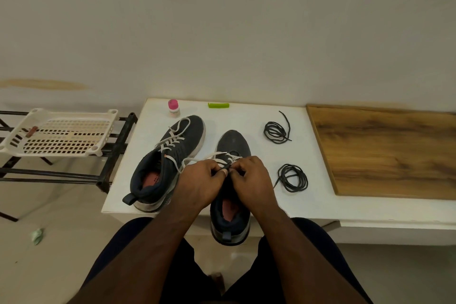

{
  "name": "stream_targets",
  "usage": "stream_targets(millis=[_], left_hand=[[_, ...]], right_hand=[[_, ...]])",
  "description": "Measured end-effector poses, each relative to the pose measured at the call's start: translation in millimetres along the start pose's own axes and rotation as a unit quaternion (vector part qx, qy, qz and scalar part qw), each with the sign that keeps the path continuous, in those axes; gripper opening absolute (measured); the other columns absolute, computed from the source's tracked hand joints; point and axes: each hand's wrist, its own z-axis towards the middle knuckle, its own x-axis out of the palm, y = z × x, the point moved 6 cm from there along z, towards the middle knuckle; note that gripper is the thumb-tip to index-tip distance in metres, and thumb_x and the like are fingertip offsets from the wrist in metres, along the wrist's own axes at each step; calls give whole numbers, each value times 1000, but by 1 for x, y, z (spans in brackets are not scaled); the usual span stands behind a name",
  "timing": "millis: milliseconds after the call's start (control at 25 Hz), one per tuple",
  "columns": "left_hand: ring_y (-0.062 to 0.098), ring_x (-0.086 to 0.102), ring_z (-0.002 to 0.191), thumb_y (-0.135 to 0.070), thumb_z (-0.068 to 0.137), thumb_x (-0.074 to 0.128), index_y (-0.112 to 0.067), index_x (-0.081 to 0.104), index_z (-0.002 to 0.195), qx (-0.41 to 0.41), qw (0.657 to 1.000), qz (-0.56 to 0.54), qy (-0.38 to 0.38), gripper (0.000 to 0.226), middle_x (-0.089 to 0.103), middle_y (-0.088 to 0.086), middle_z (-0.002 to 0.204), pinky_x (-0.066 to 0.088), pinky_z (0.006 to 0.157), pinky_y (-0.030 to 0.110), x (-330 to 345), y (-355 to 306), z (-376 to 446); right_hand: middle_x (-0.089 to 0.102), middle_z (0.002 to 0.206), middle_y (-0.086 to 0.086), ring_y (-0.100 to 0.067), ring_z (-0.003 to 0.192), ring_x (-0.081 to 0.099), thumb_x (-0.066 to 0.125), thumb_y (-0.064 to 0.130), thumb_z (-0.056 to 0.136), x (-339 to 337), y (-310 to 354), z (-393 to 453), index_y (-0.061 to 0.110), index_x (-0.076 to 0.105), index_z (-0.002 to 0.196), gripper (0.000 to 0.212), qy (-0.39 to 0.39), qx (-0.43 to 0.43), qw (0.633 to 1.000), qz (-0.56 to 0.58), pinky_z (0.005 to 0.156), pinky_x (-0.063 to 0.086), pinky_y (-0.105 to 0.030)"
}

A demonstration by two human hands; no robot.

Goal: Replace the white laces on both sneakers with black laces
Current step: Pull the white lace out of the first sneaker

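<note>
You sit at a white table (320,207) with a wooden board (389,150) lying on its right part, and to the left stands a black rack (116,150) carrying a pale plastic tray (61,136). On the table in front of you are two dark sneakers: the left sneaker (170,163) lies angled with its toe pointing away and to the right, its white lace (172,140) loosened and trailing, while the right sneaker (230,195) sits with its heel hanging over the near table edge. Your left hand (199,182) and right hand (251,180) meet over the right sneaker's eyelets, both pinching its white lace (217,155). To the right of the sneakers lie two coiled black laces, one nearer (292,177) and one farther back (276,132), untouched. At the far edge of the table stand a small pink-capped bottle (174,107) and a green clip (218,105).
</note>
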Motion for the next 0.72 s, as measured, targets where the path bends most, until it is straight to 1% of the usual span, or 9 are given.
stream_targets(millis=[80,160,240,280,360,440,560,640,720], left_hand=[[4,55,62,-41,90,62,-31,55,62,-4,1000,1,-1,30,59,-8,60,35,59,25,0,1,1],[3,54,61,-42,90,63,-31,56,64,-4,1000,2,-2,29,59,-8,59,35,56,23,0,0,2],[4,55,61,-41,90,63,-31,56,66,0,1000,1,2,27,59,-7,59,34,55,22,0,-1,1],[4,55,62,-41,91,62,-31,56,67,2,1000,1,5,27,59,-7,60,34,56,23,0,-1,1],[5,56,63,-41,91,62,-31,57,69,3,1000,0,9,25,60,-6,61,35,57,24,0,0,0],[6,57,64,-41,91,61,-30,59,71,-2,1000,-1,8,24,61,-6,63,36,58,24,0,1,0],[5,56,64,-42,92,61,-30,59,69,-6,1000,2,5,25,61,-6,63,35,57,23,-1,1,1],[5,56,64,-41,91,61,-30,58,68,-3,1000,5,7,26,61,-6,62,35,56,23,-1,0,1],[4,56,65,-41,91,61,-31,59,69,-3,1000,9,8,24,61,-6,63,35,56,23,-1,0,0]], right_hand=[[57,94,7,-4,89,54,57,17,93,-8,-10,0,24,60,83,13,-47,53,997,44,71,39,-19],[56,99,13,-3,94,55,57,17,94,-16,-13,-1,27,62,90,12,-62,66,992,87,75,40,-14],[54,99,20,1,98,51,63,22,92,-13,-4,0,29,67,99,10,-14,20,998,61,82,39,-13],[56,97,19,0,99,51,65,23,91,-8,0,0,27,71,97,9,13,1,999,37,83,40,-17],[61,90,8,-7,93,52,64,19,91,-2,3,1,25,68,81,13,27,-8,1000,6,78,40,-23],[58,89,3,-10,88,52,57,9,92,-6,-1,1,23,58,76,21,-15,24,999,15,73,40,-23],[56,96,8,-9,91,55,52,6,95,-21,-12,0,26,58,87,22,-79,75,991,84,80,48,-30],[54,102,14,-4,98,53,61,18,96,-16,-7,0,26,66,105,13,-23,46,996,73,89,44,-24],[56,97,15,-5,99,53,65,22,94,-5,-1,0,23,71,103,11,25,14,999,29,85,40,-20]])
